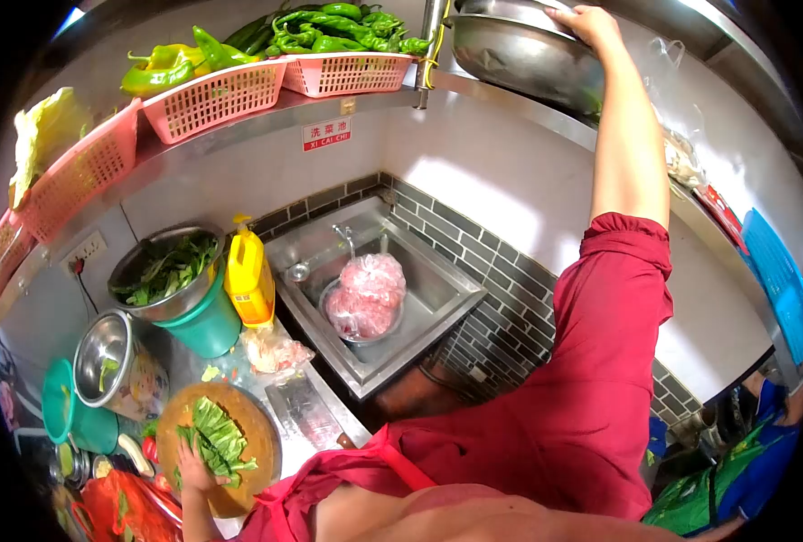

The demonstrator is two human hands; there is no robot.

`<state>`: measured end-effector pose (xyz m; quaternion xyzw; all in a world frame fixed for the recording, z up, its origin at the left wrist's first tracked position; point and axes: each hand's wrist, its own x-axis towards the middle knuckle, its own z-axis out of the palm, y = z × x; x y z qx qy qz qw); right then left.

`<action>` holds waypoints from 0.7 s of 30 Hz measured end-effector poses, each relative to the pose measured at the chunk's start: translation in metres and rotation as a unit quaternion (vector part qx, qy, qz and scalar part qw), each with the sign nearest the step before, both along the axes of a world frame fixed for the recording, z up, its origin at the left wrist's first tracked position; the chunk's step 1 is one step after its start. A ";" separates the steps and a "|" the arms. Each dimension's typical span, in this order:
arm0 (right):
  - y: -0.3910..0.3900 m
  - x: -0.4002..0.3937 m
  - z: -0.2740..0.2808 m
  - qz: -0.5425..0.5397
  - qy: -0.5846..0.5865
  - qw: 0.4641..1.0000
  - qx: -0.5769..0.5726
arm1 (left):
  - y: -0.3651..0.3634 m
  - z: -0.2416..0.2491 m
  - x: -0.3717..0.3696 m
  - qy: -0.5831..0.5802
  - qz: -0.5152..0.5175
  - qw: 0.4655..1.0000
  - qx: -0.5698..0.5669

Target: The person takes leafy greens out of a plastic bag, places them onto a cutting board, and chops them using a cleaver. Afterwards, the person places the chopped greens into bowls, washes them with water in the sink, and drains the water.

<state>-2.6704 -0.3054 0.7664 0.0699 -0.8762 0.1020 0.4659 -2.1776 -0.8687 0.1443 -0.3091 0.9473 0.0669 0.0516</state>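
Note:
My right hand [584,23] is raised to the shelf at the top right, its fingers closed on the rim of a large metal basin [523,59]. My left hand [193,467] rests low at the left, on cut leafy greens [219,438] that lie on a round wooden board [264,425]. Its fingers are spread over the leaves. A cleaver [304,411] lies flat on the counter, right of the board. Beside it is a clear bag of pale pieces [275,350].
The sink [437,294] holds bagged pink meat [365,294] in a bowl. Around the board stand a yellow jug [249,275], a green bucket [207,321] under a bowl of greens and a metal pot [103,361]. Pink baskets [211,101] of peppers line the upper shelf.

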 end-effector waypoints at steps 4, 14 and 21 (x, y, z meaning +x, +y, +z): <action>0.042 -0.050 0.023 -0.034 0.209 0.977 0.036 | 0.002 0.003 -0.001 0.024 0.001 1.000 0.003; -0.009 0.047 0.046 0.204 0.269 0.926 -0.168 | 0.005 -0.004 0.000 0.094 0.015 0.995 0.008; -0.045 0.082 0.032 0.294 0.255 0.911 -0.137 | 0.007 -0.008 -0.001 0.089 0.010 0.995 -0.031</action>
